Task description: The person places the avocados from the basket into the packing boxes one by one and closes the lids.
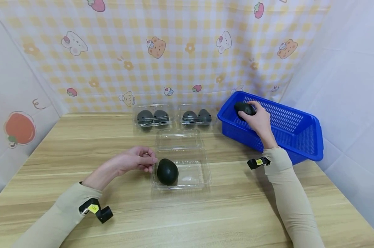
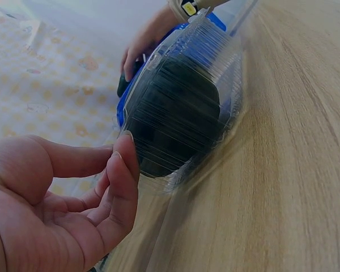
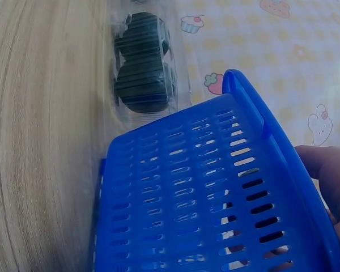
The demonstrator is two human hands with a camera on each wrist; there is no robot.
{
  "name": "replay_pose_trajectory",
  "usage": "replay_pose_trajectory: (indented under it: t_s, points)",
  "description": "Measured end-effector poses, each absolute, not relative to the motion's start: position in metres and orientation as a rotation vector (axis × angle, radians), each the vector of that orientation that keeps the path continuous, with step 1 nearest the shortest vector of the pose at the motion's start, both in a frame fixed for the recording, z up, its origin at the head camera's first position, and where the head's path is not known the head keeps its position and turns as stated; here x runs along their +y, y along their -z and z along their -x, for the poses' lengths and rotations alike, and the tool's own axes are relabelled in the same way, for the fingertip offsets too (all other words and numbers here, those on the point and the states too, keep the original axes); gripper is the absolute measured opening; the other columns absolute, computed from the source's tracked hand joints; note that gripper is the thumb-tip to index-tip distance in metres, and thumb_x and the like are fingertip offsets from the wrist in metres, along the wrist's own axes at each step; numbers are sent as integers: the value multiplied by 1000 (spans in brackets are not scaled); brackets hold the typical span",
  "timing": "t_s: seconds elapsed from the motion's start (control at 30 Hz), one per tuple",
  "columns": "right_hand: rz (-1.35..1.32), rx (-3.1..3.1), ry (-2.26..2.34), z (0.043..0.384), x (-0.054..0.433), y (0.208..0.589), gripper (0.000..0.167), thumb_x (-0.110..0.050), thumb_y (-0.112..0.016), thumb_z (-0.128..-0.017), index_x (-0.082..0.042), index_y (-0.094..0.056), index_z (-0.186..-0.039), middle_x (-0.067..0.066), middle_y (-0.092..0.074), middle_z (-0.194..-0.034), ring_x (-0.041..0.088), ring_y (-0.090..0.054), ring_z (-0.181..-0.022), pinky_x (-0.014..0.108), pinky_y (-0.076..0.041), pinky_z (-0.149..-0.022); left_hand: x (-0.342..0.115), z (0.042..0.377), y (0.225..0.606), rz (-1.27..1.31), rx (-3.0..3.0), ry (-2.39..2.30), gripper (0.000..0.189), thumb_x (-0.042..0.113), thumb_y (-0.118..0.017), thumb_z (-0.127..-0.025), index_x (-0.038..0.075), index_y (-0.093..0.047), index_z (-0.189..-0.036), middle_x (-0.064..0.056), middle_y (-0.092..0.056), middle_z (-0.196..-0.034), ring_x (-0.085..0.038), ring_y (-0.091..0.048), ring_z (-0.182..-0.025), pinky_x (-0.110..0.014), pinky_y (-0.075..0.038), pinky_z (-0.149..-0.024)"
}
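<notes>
An open clear plastic clamshell box [image 1: 191, 179] lies on the table, its lid [image 1: 179, 139] folded back. One dark green avocado [image 1: 167, 172] sits in its left half. My left hand [image 1: 135, 160] pinches the box's left rim between thumb and fingertips; the left wrist view shows the avocado [image 2: 175, 113] behind the ribbed plastic wall. Over the left end of the blue basket [image 1: 245, 134], my right hand [image 1: 259, 119] grips another dark avocado [image 1: 243, 108]. In the right wrist view the slotted basket wall [image 3: 181, 192] hides most of that hand [image 3: 331, 175].
Two closed clear boxes, a left one [image 1: 152, 107] and a right one [image 1: 196, 107], stand at the back, each with two avocados inside. A checked cloth [image 1: 180, 69] hangs behind the wooden table [image 1: 112, 220]. The basket stands at the right edge.
</notes>
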State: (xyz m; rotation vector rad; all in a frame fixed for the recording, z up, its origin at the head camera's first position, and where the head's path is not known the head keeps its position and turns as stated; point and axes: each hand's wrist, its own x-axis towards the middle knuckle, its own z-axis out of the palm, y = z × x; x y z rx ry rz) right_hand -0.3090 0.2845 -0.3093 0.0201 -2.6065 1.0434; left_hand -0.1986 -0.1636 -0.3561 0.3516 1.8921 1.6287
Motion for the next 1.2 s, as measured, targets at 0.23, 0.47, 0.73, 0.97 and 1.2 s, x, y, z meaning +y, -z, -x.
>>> replay_pose_trajectory:
  t_s: [0.23,0.47,0.73,0.97,1.2]
  points:
    - [-4,-2515,-1122,305,284,305,63,-45,-70,-93,-13,-51,-144,22,-53,-139,39,-56,-113,49,-48,-84,-164,197,354,-376,1871,-1650,11,5,-58,-101,-4,-52,-100,-9,-65,-82,-13,-63,-72,-23,-56,-68]
    - [-17,-2490,-1161,298,280,296,63,-49,-70,-92,-16,-53,-142,21,-56,-132,35,-58,-108,38,-45,-73,-164,196,353,-377,1870,-1656,11,4,-58,-101,-5,-52,-100,-9,-65,-82,-12,-63,-71,-23,-56,-68]
    - [-78,-2495,-1199,284,264,282,64,-49,-71,-91,-17,-52,-143,23,-59,-131,35,-58,-112,36,-46,-74,-164,195,354,-387,1857,-1664,10,4,-59,-101,-4,-53,-99,-9,-64,-83,-13,-63,-72,-23,-56,-69]
    - [-136,-2515,-1177,276,253,276,62,-47,-70,-92,-14,-50,-141,24,-61,-126,35,-60,-106,37,-47,-75,-163,195,353,-387,1864,-1658,11,5,-59,-101,-4,-52,-101,-9,-64,-83,-13,-63,-72,-23,-56,-69]
    - [-207,-2535,-1151,268,242,272,62,-45,-70,-92,-10,-48,-138,24,-63,-120,37,-61,-101,40,-48,-75,-164,195,354,-373,1868,-1661,11,5,-60,-100,-4,-53,-101,-9,-64,-83,-13,-64,-72,-24,-56,-69]
